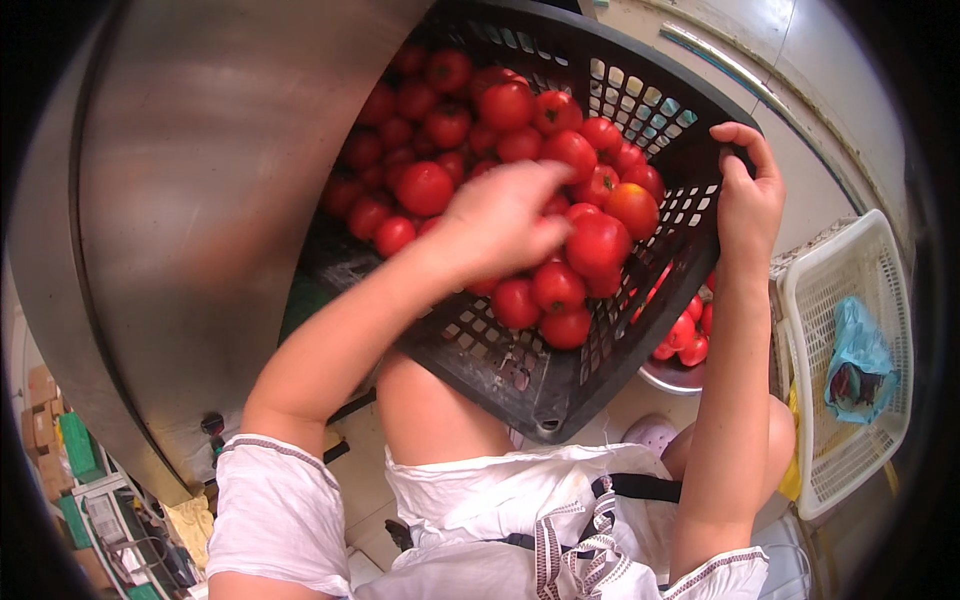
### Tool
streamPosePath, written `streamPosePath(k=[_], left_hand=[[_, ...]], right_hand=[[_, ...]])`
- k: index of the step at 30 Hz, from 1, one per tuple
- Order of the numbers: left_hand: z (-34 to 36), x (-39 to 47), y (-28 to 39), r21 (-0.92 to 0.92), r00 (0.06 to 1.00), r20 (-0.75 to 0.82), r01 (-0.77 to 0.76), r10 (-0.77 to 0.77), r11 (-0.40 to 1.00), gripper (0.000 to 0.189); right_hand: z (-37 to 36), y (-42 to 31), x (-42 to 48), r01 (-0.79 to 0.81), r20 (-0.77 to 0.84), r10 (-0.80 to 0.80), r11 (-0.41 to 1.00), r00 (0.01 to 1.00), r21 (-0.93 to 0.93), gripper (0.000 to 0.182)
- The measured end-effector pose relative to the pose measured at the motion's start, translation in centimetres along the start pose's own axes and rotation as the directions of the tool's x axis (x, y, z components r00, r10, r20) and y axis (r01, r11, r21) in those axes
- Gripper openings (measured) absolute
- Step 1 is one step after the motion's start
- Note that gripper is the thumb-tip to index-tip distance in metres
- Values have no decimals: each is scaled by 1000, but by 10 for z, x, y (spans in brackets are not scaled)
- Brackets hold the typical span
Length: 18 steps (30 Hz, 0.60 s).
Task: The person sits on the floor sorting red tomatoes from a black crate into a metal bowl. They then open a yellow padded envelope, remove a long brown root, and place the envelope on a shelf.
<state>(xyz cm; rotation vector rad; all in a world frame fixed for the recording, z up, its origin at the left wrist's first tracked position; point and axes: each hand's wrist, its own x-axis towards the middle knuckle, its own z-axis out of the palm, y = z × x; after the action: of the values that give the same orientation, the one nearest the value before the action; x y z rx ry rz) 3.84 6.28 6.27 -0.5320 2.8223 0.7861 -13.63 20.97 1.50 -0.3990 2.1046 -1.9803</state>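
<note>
A black slatted plastic crate sits at a slant in front of me, its near corner above my lap. Red tomatoes are piled inside, and some lie along its near right side. My left hand, blurred, reaches in over the pile with thumb and fingers apart. I see nothing held in it; whether its fingertips touch a tomato is unclear. At the crate's right rim, my right hand has its fingers hooked over the edge. Below the crate, partly hidden, a metal bowl contains more tomatoes.
A large stainless steel panel stands close on the left and hides part of the crate. To the right is a white plastic basket with a blue plastic bag in it. Shelving with boxes shows at lower left.
</note>
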Motion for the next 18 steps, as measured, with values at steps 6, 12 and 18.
streamPosePath(k=[6,12,18], left_hand=[[-21,-16,-141,351,788,-3,577,-616,737,72],[-30,-3,-103,267,830,107,507,-548,820,77],[-31,-21,-3,-466,947,235,308,-219,829,62]], right_hand=[[6,-10,-4,-104,23,102,993,994,60,19],[4,-2,-2,-17,-11,17,999,1000,45,18],[0,-5,-2,-88,4,88,992,996,85,18]])
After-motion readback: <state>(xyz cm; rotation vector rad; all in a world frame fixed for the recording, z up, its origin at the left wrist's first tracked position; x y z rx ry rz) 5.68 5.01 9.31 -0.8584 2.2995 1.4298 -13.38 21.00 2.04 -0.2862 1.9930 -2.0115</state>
